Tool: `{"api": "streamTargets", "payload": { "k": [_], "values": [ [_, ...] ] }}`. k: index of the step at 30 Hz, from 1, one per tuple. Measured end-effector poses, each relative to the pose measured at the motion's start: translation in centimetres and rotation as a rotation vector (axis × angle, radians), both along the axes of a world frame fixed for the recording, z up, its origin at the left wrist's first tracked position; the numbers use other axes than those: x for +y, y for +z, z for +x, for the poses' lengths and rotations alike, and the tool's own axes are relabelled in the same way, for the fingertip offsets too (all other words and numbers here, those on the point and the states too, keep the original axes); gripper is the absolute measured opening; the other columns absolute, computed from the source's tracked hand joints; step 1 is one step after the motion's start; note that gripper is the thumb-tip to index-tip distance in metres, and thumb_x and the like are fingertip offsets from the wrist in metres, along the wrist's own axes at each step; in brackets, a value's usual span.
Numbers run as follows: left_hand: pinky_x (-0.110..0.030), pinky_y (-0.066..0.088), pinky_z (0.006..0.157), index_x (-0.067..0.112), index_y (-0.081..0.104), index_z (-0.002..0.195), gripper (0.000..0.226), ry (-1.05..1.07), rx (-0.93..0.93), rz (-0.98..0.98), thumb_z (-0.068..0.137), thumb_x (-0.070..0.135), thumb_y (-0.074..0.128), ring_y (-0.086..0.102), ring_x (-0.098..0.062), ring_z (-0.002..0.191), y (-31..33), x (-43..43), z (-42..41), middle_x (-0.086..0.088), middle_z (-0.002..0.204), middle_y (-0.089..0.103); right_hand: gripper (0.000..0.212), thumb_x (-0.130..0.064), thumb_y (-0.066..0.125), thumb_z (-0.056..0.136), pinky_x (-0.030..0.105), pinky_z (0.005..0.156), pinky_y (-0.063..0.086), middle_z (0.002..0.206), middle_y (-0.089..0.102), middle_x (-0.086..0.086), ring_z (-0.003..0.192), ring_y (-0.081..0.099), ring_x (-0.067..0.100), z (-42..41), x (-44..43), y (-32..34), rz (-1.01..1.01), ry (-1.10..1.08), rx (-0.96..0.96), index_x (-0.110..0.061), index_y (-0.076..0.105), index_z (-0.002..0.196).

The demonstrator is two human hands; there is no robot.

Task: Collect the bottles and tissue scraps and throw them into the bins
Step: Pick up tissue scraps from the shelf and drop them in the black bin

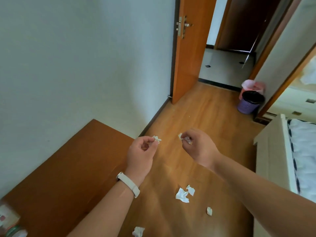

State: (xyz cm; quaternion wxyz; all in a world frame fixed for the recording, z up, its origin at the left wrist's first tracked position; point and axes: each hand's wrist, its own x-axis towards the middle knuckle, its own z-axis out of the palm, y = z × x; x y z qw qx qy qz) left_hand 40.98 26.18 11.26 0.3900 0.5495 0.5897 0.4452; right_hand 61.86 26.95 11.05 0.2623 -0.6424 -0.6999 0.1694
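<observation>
My left hand (141, 153) pinches a small white tissue scrap (157, 139) between thumb and fingertips, held up over the wooden floor. My right hand (196, 146) pinches another tissue scrap (185, 138) at the same height. Several crumpled scraps lie on the floor below: a larger scrap (182, 195), a small scrap (209, 211) and one at the bottom edge (138, 231). Far ahead to the right stand a purple bin (249, 104) with a black liner and a pink-lined bin (253, 85) behind it. A bottle (12, 230) shows at the bottom left corner.
A brown wooden desk (68, 165) fills the left, against the white wall. An orange door (188, 48) stands open onto a tiled hallway. A bed with a pale frame (277, 151) lines the right side. The wooden floor (196, 113) runs between them toward the bins.
</observation>
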Motion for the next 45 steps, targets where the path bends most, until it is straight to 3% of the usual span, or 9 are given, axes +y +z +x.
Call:
{"api": "streamTargets", "payload": {
  "k": [4, 9, 12, 21, 28, 36, 40, 45],
  "values": [
    [-0.014, 0.050, 0.066, 0.031, 0.066, 0.093, 0.006, -0.072, 0.051, 0.013, 0.088, 0.035, 0.067, 0.061, -0.005, 0.083, 0.1, -0.2, 7.5, 0.010, 0.089, 0.065, 0.013, -0.019, 0.061, 0.087, 0.017, 0.071, 0.036, 0.082, 0.051, -0.021, 0.078, 0.050, -0.002, 8.2, -1.8, 0.4, 0.012, -0.080, 0.043, -0.032, 0.060, 0.089],
    [-0.020, 0.053, 0.073, 0.033, 0.066, 0.092, 0.006, -0.130, 0.083, 0.021, 0.087, 0.036, 0.067, 0.061, -0.003, 0.085, 0.3, -1.0, 18.5, 0.012, 0.090, 0.066, 0.013, -0.020, 0.061, 0.091, 0.024, 0.081, 0.050, 0.099, 0.059, -0.011, 0.091, 0.058, 0.007, 19.0, -4.8, 0.9, -0.026, -0.188, 0.062, -0.021, 0.066, 0.103],
    [-0.013, 0.050, 0.070, 0.031, 0.066, 0.091, 0.004, -0.184, 0.106, 0.052, 0.088, 0.032, 0.068, 0.059, -0.001, 0.084, 0.4, -1.7, 25.1, 0.011, 0.090, 0.065, 0.016, -0.020, 0.062, 0.091, 0.028, 0.082, 0.052, 0.101, 0.061, -0.009, 0.091, 0.059, 0.009, 25.2, -6.4, 1.0, -0.014, -0.255, 0.086, -0.019, 0.067, 0.106],
    [-0.015, 0.048, 0.068, 0.031, 0.066, 0.090, 0.002, -0.406, 0.155, 0.069, 0.089, 0.032, 0.066, 0.057, 0.001, 0.081, 1.2, -2.0, 39.2, 0.011, 0.090, 0.065, 0.011, -0.014, 0.065, 0.088, 0.003, 0.069, 0.038, 0.098, 0.063, -0.005, 0.081, 0.055, 0.005, 38.6, -11.6, 0.7, 0.056, -0.507, 0.127, -0.014, 0.070, 0.098],
    [-0.011, 0.045, 0.066, 0.025, 0.069, 0.089, 0.002, -0.537, 0.115, 0.055, 0.088, 0.025, 0.068, 0.059, -0.005, 0.078, 1.1, 0.7, 46.8, 0.005, 0.090, 0.067, 0.010, -0.010, 0.065, 0.086, 0.000, 0.066, 0.035, 0.086, 0.055, -0.017, 0.072, 0.051, -0.003, 44.0, -12.2, 0.4, 0.077, -0.671, 0.148, -0.014, 0.070, 0.094],
    [-0.010, 0.044, 0.064, 0.027, 0.070, 0.084, 0.004, -0.595, 0.059, 0.009, 0.087, 0.023, 0.069, 0.059, -0.004, 0.075, -2.2, 8.9, 53.4, 0.007, 0.088, 0.068, 0.010, -0.013, 0.064, 0.086, 0.010, 0.067, 0.038, 0.092, 0.060, -0.012, 0.077, 0.053, 0.002, 49.9, -5.5, -1.6, 0.029, -0.736, 0.096, -0.019, 0.069, 0.093],
    [-0.009, 0.043, 0.062, 0.029, 0.069, 0.084, 0.004, -0.593, 0.058, -0.017, 0.088, 0.027, 0.068, 0.058, -0.003, 0.076, -3.0, 16.4, 56.3, 0.008, 0.087, 0.067, 0.011, -0.015, 0.063, 0.088, 0.004, 0.063, 0.035, 0.092, 0.058, -0.013, 0.075, 0.052, -0.001, 52.9, 1.4, -2.1, -0.044, -0.747, 0.063, -0.020, 0.069, 0.096],
    [-0.011, 0.044, 0.064, 0.026, 0.069, 0.084, 0.004, -0.581, 0.030, -0.042, 0.087, 0.024, 0.068, 0.058, -0.006, 0.078, -2.6, 26.8, 58.5, 0.004, 0.089, 0.066, 0.011, -0.018, 0.061, 0.089, 0.014, 0.067, 0.040, 0.091, 0.055, -0.020, 0.080, 0.054, 0.000, 55.7, 12.1, -0.4, -0.092, -0.706, 0.041, -0.023, 0.067, 0.096]
  ]
}}
